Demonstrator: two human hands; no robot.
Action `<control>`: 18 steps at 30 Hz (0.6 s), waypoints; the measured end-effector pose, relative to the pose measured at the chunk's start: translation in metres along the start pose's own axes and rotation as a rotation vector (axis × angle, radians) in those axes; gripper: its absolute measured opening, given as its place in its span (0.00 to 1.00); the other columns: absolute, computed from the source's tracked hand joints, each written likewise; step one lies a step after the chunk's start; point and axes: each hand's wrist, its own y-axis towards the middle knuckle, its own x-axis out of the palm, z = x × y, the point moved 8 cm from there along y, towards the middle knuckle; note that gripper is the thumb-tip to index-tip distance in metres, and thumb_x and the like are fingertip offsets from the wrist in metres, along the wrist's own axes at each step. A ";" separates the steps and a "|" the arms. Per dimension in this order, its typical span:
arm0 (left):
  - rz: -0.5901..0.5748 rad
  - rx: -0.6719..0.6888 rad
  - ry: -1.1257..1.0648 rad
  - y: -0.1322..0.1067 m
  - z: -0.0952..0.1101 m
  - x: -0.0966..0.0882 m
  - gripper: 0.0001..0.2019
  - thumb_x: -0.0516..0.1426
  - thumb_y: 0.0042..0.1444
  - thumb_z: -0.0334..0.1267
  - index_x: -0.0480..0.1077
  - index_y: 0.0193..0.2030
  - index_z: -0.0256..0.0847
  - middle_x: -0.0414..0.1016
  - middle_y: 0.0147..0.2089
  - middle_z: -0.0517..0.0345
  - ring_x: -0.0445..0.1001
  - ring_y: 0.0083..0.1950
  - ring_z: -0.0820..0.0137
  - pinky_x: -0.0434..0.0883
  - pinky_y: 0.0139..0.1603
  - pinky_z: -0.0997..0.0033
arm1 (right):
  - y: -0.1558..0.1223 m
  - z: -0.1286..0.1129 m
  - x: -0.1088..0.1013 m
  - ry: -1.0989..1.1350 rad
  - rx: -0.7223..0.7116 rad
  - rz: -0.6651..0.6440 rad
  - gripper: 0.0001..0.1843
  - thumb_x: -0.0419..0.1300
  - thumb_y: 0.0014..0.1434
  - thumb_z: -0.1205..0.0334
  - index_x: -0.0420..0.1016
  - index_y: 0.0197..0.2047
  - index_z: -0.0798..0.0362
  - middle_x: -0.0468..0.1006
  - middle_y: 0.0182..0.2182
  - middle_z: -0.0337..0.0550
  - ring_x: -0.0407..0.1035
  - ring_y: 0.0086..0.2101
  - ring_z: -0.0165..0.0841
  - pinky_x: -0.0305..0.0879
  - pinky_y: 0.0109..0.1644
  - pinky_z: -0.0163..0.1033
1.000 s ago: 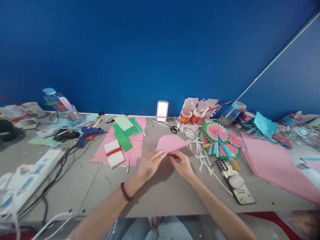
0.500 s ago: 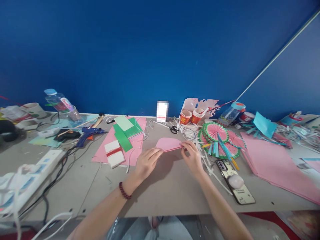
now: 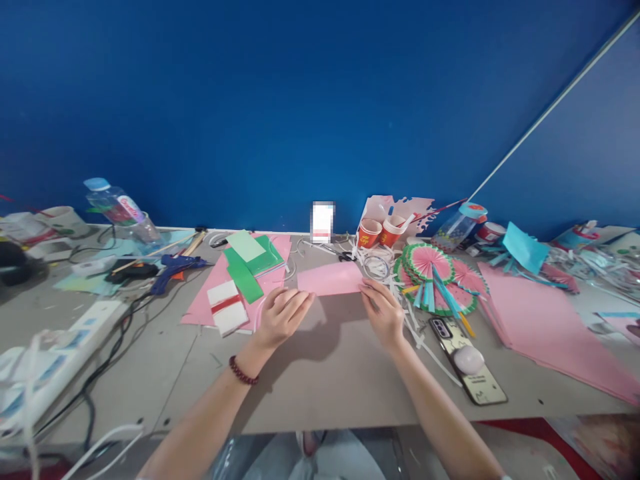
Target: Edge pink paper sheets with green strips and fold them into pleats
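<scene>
Far left of the fingers, well apart: a power strip [image 3: 75, 337] with cables, a water bottle [image 3: 117, 205] lying tilted by the wall, and a blue glue gun [image 3: 173, 267]. Nearer, just left of the left hand [image 3: 280, 317]: a white block with red band [image 3: 227, 307] on pink sheets, with green paper [image 3: 249, 265] beyond it. The left hand has a beaded bracelet [image 3: 243, 371] at the wrist. Its fingers are bent and close together, tips against the near-left corner of the pink paper [image 3: 330, 278]. The thumb is hidden, so I cannot tell whether it grips or only presses. The pink paper is a folded strip just beyond both sets of fingertips. Its long axis runs left to right, spanning the gap between the hands, so each hand meets one end and neither is nearer. The right hand [image 3: 385, 313] has thumb and forefinger closed in a pinch on the near-right corner, the other fingers loosely curled. Beyond the strip: scissors [image 3: 345, 255] and paper cups [image 3: 380, 232]. Right of the right fingers: a clear tape roll [image 3: 376, 267], white paper strips [image 3: 415, 327], pleated paper fans [image 3: 430, 273], then a phone [image 3: 467, 360] and a stack of pink sheets [image 3: 545, 327], all on the grey table [image 3: 325, 380].
</scene>
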 end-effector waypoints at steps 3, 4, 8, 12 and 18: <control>-0.107 -0.009 0.001 -0.001 -0.002 0.013 0.09 0.55 0.60 0.27 0.71 0.46 0.41 0.77 0.40 0.55 0.73 0.44 0.68 0.64 0.51 0.65 | -0.004 0.008 0.012 -0.033 -0.014 -0.101 0.13 0.52 0.63 0.67 0.78 0.44 0.49 0.78 0.43 0.46 0.72 0.44 0.35 0.69 0.52 0.42; -0.198 -0.036 -0.008 -0.002 -0.004 0.023 0.08 0.54 0.60 0.27 0.71 0.44 0.40 0.76 0.40 0.55 0.72 0.43 0.68 0.65 0.49 0.65 | -0.006 0.012 0.020 -0.056 -0.005 -0.178 0.13 0.52 0.63 0.67 0.78 0.43 0.50 0.78 0.42 0.46 0.72 0.43 0.35 0.69 0.50 0.42; -0.600 -0.132 -0.073 -0.020 -0.008 0.064 0.10 0.52 0.60 0.25 0.71 0.43 0.41 0.74 0.38 0.56 0.71 0.40 0.67 0.67 0.42 0.66 | -0.021 0.027 0.049 -0.180 0.053 -0.513 0.12 0.54 0.61 0.68 0.79 0.38 0.50 0.79 0.38 0.45 0.71 0.40 0.37 0.69 0.45 0.40; -0.690 -0.174 -0.126 -0.031 -0.009 0.074 0.10 0.52 0.60 0.27 0.71 0.44 0.41 0.72 0.41 0.55 0.70 0.44 0.65 0.67 0.44 0.65 | -0.028 0.026 0.059 -0.223 0.063 -0.653 0.12 0.54 0.61 0.69 0.78 0.38 0.50 0.79 0.39 0.46 0.70 0.41 0.36 0.67 0.46 0.39; -0.723 -0.127 -0.227 -0.033 0.001 0.082 0.13 0.50 0.63 0.28 0.66 0.52 0.43 0.70 0.47 0.54 0.68 0.49 0.65 0.66 0.48 0.65 | -0.029 0.020 0.065 -0.220 0.010 -0.729 0.13 0.53 0.60 0.72 0.77 0.42 0.52 0.78 0.40 0.46 0.69 0.42 0.36 0.64 0.47 0.39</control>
